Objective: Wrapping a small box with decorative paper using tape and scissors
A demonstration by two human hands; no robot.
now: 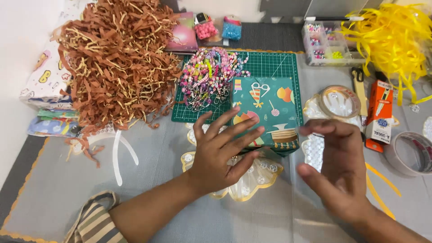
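A box wrapped in teal patterned gift paper lies on the lower right part of a green cutting mat. My left hand rests flat with fingers spread, its fingertips on the box's near left edge. My right hand hovers open just right of the box, thumb and fingers apart, holding nothing. A sheet of clear film lies under and in front of the box. Clear gold-rimmed flower-shaped trays sit beneath my left hand.
A heap of brown shredded paper fills the left. Colourful bead chains lie on the mat. Tape rolls, an orange box, a bead organiser and yellow ribbon stand right.
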